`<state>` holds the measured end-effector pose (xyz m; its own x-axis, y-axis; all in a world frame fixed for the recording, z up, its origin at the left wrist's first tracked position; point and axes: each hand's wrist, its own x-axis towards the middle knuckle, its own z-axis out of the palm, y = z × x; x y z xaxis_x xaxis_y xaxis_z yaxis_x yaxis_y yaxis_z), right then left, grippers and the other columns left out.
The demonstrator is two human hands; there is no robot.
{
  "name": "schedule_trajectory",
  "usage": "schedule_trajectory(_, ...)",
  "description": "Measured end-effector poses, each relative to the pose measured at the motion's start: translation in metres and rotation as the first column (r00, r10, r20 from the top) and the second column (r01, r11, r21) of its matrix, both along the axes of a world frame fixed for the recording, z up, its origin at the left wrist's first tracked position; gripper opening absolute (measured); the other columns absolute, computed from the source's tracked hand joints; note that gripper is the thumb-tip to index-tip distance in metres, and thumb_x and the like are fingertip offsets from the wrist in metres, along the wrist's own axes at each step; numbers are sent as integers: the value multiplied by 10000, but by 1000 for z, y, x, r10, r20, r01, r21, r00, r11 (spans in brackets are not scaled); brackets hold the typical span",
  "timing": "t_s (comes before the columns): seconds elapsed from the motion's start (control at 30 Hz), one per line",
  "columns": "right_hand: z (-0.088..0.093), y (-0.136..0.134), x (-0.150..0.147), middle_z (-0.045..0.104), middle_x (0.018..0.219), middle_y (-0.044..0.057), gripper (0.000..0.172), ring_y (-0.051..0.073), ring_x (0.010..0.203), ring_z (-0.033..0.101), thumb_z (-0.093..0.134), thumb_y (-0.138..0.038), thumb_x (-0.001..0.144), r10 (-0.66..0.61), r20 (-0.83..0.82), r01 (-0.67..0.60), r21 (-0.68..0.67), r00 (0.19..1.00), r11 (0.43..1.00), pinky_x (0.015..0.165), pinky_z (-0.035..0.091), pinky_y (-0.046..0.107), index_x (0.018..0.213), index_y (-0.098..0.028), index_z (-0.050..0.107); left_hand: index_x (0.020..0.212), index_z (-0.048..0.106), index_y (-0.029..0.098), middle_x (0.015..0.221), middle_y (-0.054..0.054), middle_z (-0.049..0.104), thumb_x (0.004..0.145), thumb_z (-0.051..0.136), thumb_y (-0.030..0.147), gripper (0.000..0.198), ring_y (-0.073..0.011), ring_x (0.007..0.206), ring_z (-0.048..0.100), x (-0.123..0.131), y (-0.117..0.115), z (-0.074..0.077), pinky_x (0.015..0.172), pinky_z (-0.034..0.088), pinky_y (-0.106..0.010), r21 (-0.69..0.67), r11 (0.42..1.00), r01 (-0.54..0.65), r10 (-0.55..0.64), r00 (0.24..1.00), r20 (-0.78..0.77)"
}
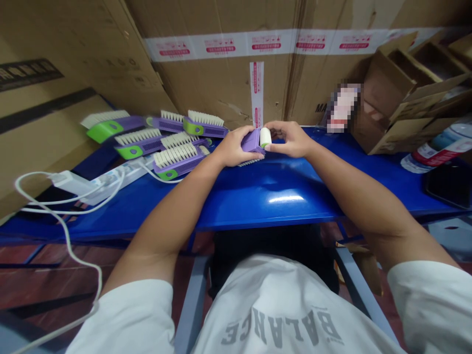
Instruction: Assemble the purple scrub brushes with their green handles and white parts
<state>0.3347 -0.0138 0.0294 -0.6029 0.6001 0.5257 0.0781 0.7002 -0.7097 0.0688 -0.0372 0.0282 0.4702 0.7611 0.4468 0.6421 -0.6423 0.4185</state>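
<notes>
My left hand [238, 146] is closed round a purple brush [251, 141], its pale bristles partly showing underneath. In my right hand [289, 139], thumb and fingers pinch a small white piece with a green edge [265, 138], which looks like a bristle insert. That piece is right beside the end of the purple brush; whether they touch I cannot tell. Both hands are just above the blue table [273, 191]. To the left of them lie several purple and green brushes [177, 156] with white bristles facing up.
A white power strip [118, 179] with a plug and white cable [66, 231] lies at the left. Large cardboard boxes [221, 73] wall off the back. At the right are small open cartons [391, 98], a plastic bottle [438, 147] and a black phone [450, 184].
</notes>
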Motion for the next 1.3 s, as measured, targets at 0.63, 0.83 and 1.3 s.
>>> schedule_trajectory(0.63, -1, 4, -2, 850, 1039, 64, 809, 273, 1027, 815, 1108, -767, 598, 26, -59, -32, -114, 998, 993, 997, 699, 441, 1130, -229, 825, 1487, 723, 224, 1494, -144, 792, 746, 955, 723, 923, -420, 1334, 754, 0, 2, -2, 1178, 586, -535, -1, 1000, -6, 6, 1000, 6)
schedule_trajectory(0.83, -5, 6, -3, 852, 1122, 72, 842, 287, 1104, 812, 1105, -762, 614, -40, -76, 33, -90, 996, 995, 1071, 687, 474, 1210, -237, 825, 1492, 713, 233, 1478, -135, 798, 750, 955, 717, 918, -418, 1331, 754, 0, 4, -4, 1158, 594, -521, 17, 999, -35, 34, 999, 28)
schedule_trajectory(1.3, -6, 16, 2, 876, 1183, 95, 789, 292, 1162, 824, 1123, -690, 636, 20, -140, -47, -193, 990, 980, 1116, 684, 497, 1193, -202, 850, 1467, 728, 232, 1419, -112, 814, 745, 972, 655, 872, -400, 1275, 767, 2, 1, -1, 1108, 611, -499, -6, 998, -54, 55, 998, 22)
